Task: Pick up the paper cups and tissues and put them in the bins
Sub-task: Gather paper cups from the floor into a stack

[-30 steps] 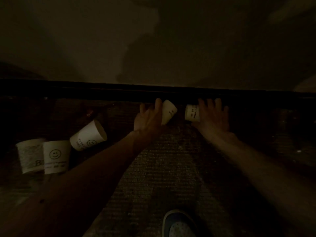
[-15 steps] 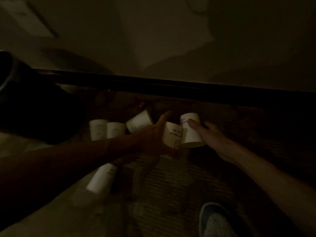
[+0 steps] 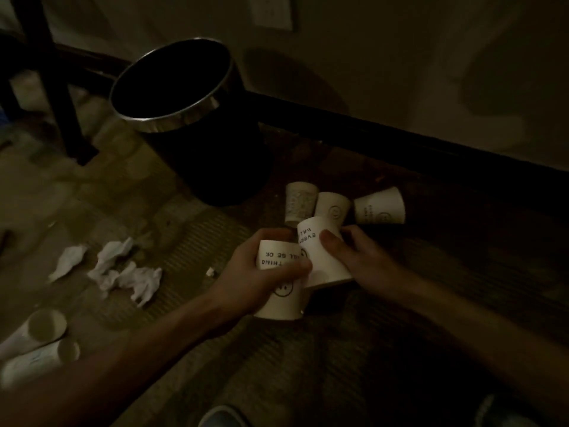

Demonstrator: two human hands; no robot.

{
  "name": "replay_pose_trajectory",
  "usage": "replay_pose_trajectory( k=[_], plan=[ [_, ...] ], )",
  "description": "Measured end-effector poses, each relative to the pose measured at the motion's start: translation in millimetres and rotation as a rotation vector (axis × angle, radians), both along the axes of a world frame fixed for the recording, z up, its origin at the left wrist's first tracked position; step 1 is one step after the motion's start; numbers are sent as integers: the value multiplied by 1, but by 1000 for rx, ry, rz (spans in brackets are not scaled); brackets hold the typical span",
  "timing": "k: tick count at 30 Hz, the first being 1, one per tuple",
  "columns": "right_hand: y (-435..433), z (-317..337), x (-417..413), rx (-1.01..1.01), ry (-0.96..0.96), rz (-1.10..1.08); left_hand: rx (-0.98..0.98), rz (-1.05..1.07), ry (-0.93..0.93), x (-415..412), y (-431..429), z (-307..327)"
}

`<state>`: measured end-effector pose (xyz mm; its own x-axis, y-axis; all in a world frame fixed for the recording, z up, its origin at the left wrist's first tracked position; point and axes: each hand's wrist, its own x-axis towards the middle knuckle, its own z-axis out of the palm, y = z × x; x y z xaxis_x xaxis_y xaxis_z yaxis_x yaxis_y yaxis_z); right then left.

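The room is dim. My left hand [image 3: 249, 272] grips a white paper cup [image 3: 278, 298] printed with a smiley, held upside down. My right hand [image 3: 360, 257] grips a second white paper cup [image 3: 326, 266] beside it, and the two cups touch. Three more paper cups lie on the floor just beyond my hands: one [image 3: 298, 203], one [image 3: 332, 209] and one [image 3: 380, 208]. Crumpled white tissues [image 3: 123, 269] lie on the floor to the left. A black bin [image 3: 172, 87] with a shiny metal rim stands at the upper left, its mouth open.
Two more paper cups [image 3: 37, 337] lie at the lower left. A dark furniture leg [image 3: 58, 87] stands left of the bin. A dark baseboard [image 3: 400, 134] runs along the wall behind. My shoe [image 3: 221, 417] shows at the bottom edge.
Both hands lifted their cups off the floor by the baseboard and brought them together. The view has swung left, bringing the bin, tissues and the lower-left cups into sight.
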<state>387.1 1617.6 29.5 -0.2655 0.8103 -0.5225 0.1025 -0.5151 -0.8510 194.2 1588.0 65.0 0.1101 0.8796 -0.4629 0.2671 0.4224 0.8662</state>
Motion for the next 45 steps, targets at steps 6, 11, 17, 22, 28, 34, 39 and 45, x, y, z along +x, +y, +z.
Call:
replay_pose_trajectory(
  k=[6, 11, 17, 22, 28, 34, 39, 45],
  plan=[
    [8, 1, -45, 147, -125, 186, -67, 28, -22, -55, 6, -17],
    [16, 12, -83, 230, -308, 372, -138, 9, -205, -97, 10, -29],
    [23, 30, -115, 249, -460, 648, -133, -250, -280, -138, 13, -37],
    [26, 24, -110, 208, -463, 676, -152, -224, -292, -132, 16, -56],
    [35, -18, -75, 433, -788, 833, -198, -126, -189, -146, 20, -85],
    [27, -47, -62, 314, -862, 1123, -229, -89, -171, -161, 17, -94],
    [22, -59, -74, 408, -991, 1240, -236, 3, -187, -172, 14, -101],
    [37, -24, -102, 231, -634, 502, -225, 257, -318, -185, 7, -99]
  ],
)
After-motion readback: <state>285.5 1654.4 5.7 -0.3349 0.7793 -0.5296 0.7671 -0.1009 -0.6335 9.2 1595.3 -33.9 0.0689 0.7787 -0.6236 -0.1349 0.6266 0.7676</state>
